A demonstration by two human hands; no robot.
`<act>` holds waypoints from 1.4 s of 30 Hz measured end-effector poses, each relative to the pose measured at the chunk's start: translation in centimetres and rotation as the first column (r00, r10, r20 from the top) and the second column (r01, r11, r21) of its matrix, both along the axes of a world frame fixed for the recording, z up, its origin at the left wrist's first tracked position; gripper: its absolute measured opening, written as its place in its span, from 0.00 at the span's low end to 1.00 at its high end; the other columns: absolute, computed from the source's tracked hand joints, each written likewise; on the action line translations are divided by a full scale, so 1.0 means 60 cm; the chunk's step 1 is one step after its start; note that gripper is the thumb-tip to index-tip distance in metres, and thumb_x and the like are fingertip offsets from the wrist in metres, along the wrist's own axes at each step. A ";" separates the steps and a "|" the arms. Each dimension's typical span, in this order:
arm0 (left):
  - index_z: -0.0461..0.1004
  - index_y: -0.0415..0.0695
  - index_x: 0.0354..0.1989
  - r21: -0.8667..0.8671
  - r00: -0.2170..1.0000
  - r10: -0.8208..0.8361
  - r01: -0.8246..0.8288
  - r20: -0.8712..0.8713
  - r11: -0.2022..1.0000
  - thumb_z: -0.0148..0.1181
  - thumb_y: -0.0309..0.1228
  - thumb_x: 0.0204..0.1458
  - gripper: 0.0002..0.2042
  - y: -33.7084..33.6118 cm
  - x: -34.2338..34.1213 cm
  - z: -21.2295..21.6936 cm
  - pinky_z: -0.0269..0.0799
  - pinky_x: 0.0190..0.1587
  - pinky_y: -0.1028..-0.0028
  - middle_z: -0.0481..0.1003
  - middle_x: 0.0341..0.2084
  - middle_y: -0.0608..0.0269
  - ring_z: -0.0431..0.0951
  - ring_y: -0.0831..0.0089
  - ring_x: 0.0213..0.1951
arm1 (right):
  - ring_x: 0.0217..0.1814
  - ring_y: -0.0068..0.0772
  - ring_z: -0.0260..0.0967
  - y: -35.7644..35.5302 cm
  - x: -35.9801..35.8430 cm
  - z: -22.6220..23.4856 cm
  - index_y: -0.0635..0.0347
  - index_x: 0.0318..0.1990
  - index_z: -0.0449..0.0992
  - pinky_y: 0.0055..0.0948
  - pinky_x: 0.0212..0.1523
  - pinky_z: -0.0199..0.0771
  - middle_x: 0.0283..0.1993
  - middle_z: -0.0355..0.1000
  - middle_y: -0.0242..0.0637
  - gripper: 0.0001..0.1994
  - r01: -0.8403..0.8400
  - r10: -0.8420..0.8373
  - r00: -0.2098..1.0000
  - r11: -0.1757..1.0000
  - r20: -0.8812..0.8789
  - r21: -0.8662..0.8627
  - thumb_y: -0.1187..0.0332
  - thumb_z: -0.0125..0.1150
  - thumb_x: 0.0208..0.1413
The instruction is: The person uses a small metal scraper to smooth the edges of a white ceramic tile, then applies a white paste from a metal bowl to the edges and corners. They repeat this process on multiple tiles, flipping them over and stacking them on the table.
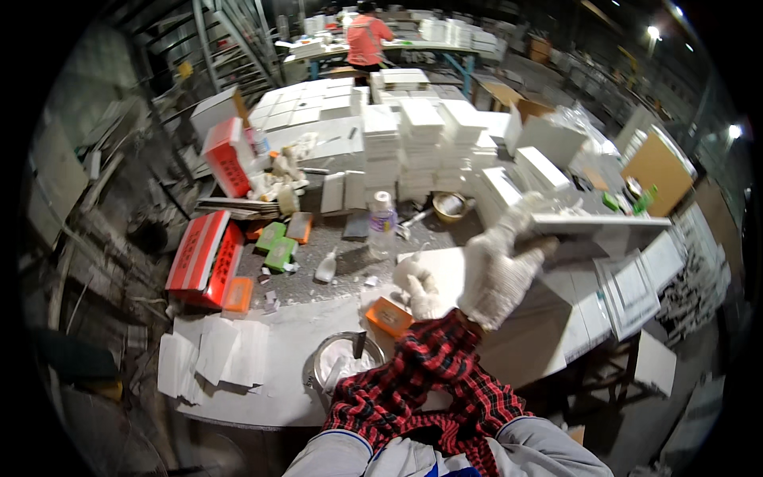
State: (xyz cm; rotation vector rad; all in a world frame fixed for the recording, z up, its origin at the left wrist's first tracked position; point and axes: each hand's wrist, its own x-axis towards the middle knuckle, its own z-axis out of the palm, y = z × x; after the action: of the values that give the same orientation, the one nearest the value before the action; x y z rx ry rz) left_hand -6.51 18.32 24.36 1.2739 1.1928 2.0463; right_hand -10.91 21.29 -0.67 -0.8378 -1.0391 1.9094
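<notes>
Both my hands wear whitish knit gloves, and my plaid-sleeved forearms cross in front of me. My left hand (501, 274) reaches over to the right, fingers stretched and thumb apart. Between its thumb and fingers is the left end of a long panel (604, 230) with a white top edge; I cannot tell whether they touch. My right hand (420, 292) is lower and to the left, its fingers curled beside a white board (447, 261); anything in it is hidden. An orange box (389, 317) lies just below it. Nearby stands a metal bowl (315, 362) of white paste with tools in it.
A clear bottle (382, 226) and a small white squeeze bottle (326, 268) stand on the bench. Red cartons (199, 258) and green boxes (280, 254) sit left. White tile stacks (421, 147) rise ahead. Framed panels (628, 286) lean right. Another person (365, 40) works far back.
</notes>
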 end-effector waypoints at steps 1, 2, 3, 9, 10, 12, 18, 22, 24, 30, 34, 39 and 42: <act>0.69 0.41 0.62 0.025 0.997 -0.036 0.035 0.064 0.999 0.67 0.19 0.49 0.28 0.012 -0.003 -0.008 0.78 0.49 0.71 0.80 0.47 0.46 0.81 0.69 0.47 | 0.46 0.34 0.74 -0.015 0.014 0.003 0.63 0.57 0.69 0.34 0.33 0.83 0.53 0.70 0.44 0.16 -0.048 0.048 0.999 0.999 0.004 -0.022 0.71 0.54 0.63; 0.69 0.41 0.62 0.021 0.991 -0.079 0.077 0.107 0.997 0.67 0.20 0.50 0.28 0.015 -0.006 -0.016 0.77 0.49 0.72 0.80 0.47 0.47 0.81 0.70 0.46 | 0.46 0.35 0.75 -0.035 0.034 0.006 0.64 0.57 0.68 0.33 0.34 0.83 0.54 0.70 0.45 0.16 -0.104 0.105 0.994 0.994 0.024 -0.037 0.71 0.53 0.64; 0.69 0.40 0.62 0.034 0.992 -0.076 0.073 0.097 0.997 0.67 0.20 0.50 0.28 0.011 -0.010 -0.012 0.77 0.49 0.73 0.80 0.47 0.47 0.81 0.71 0.46 | 0.46 0.35 0.75 -0.054 0.056 0.012 0.64 0.58 0.68 0.33 0.34 0.83 0.54 0.70 0.45 0.16 -0.164 0.164 0.984 0.986 0.066 -0.018 0.71 0.53 0.64; 0.70 0.39 0.61 0.028 0.998 -0.058 0.057 0.026 0.998 0.66 0.19 0.51 0.26 0.020 0.003 -0.019 0.76 0.47 0.75 0.80 0.46 0.53 0.79 0.76 0.44 | 0.44 0.37 0.77 -0.086 0.231 0.065 0.67 0.60 0.65 0.32 0.37 0.82 0.57 0.69 0.49 0.18 -0.311 0.127 0.848 0.906 0.515 0.289 0.71 0.48 0.66; 0.70 0.39 0.61 0.037 0.997 -0.064 0.063 0.036 0.997 0.66 0.19 0.51 0.26 0.019 0.000 -0.022 0.76 0.47 0.75 0.80 0.45 0.53 0.79 0.76 0.44 | 0.44 0.38 0.78 -0.096 0.254 0.076 0.67 0.61 0.65 0.32 0.38 0.82 0.57 0.69 0.50 0.18 -0.282 0.101 0.847 0.918 0.522 0.279 0.71 0.48 0.66; 0.70 0.39 0.61 0.057 0.993 -0.095 0.091 0.066 0.994 0.67 0.19 0.51 0.26 0.022 -0.001 -0.029 0.76 0.47 0.76 0.81 0.44 0.54 0.80 0.77 0.44 | 0.43 0.40 0.78 -0.106 0.302 0.095 0.68 0.63 0.62 0.32 0.37 0.82 0.58 0.68 0.51 0.19 -0.193 0.085 0.876 0.964 0.474 0.183 0.71 0.47 0.66; 0.71 0.40 0.58 -0.020 0.989 -0.130 0.132 0.074 0.991 0.64 0.17 0.53 0.22 0.006 0.000 -0.008 0.74 0.53 0.75 0.77 0.49 0.60 0.76 0.76 0.51 | 0.46 0.45 0.76 -0.143 0.432 0.145 0.69 0.68 0.52 0.32 0.35 0.82 0.59 0.66 0.51 0.28 0.025 -0.020 0.997 0.997 0.069 -0.074 0.73 0.50 0.63; 0.73 0.41 0.56 0.033 1.000 -0.011 0.011 -0.012 0.999 0.66 0.20 0.52 0.21 0.007 0.001 -0.010 0.76 0.48 0.75 0.80 0.45 0.57 0.79 0.76 0.45 | 0.48 0.39 0.75 -0.146 0.484 0.209 0.65 0.71 0.52 0.34 0.40 0.81 0.59 0.66 0.44 0.34 0.083 -0.083 0.997 0.996 0.000 -0.021 0.65 0.59 0.61; 0.74 0.41 0.55 0.060 0.999 0.028 -0.026 -0.030 0.998 0.68 0.22 0.51 0.21 0.009 0.001 -0.014 0.78 0.46 0.75 0.81 0.43 0.56 0.81 0.76 0.43 | 0.49 0.38 0.74 -0.137 0.480 0.244 0.69 0.71 0.50 0.34 0.40 0.82 0.59 0.66 0.47 0.33 0.148 -0.146 0.985 0.989 -0.091 0.013 0.69 0.56 0.61; 0.74 0.42 0.54 0.078 0.997 0.047 -0.043 -0.053 0.996 0.68 0.23 0.51 0.20 0.014 0.000 -0.016 0.77 0.46 0.75 0.81 0.42 0.56 0.81 0.76 0.42 | 0.56 0.32 0.72 -0.102 0.472 0.300 0.64 0.68 0.57 0.27 0.49 0.80 0.58 0.67 0.38 0.32 0.082 -0.069 0.980 0.995 -0.188 0.063 0.75 0.61 0.55; 0.74 0.43 0.54 0.050 0.995 0.068 -0.065 -0.074 0.997 0.68 0.24 0.52 0.19 0.011 0.000 -0.013 0.77 0.46 0.75 0.81 0.42 0.56 0.81 0.75 0.43 | 0.55 0.32 0.72 -0.085 0.449 0.331 0.63 0.65 0.60 0.25 0.48 0.80 0.55 0.68 0.38 0.33 0.099 -0.085 0.974 0.994 -0.211 0.056 0.78 0.64 0.51; 0.74 0.41 0.54 0.066 0.997 0.052 -0.048 -0.055 0.997 0.67 0.23 0.53 0.19 0.007 0.003 -0.007 0.77 0.46 0.75 0.81 0.42 0.55 0.81 0.75 0.44 | 0.55 0.34 0.70 -0.056 0.441 0.385 0.60 0.59 0.65 0.36 0.54 0.75 0.56 0.68 0.37 0.28 0.025 0.002 0.994 0.968 -0.107 0.251 0.72 0.67 0.51; 0.73 0.40 0.54 0.063 0.999 0.021 -0.019 -0.031 0.998 0.66 0.23 0.53 0.19 0.009 -0.003 -0.011 0.76 0.47 0.75 0.81 0.42 0.54 0.81 0.75 0.44 | 0.56 0.34 0.70 -0.045 0.432 0.433 0.60 0.58 0.65 0.36 0.52 0.76 0.56 0.68 0.38 0.26 -0.073 0.078 0.997 0.965 -0.011 0.251 0.71 0.67 0.53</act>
State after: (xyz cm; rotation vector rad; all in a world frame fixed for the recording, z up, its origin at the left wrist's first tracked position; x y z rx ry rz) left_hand -6.71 18.88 23.68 1.3326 1.1682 2.1002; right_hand 14.99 18.58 25.30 -0.6400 -1.2839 1.7970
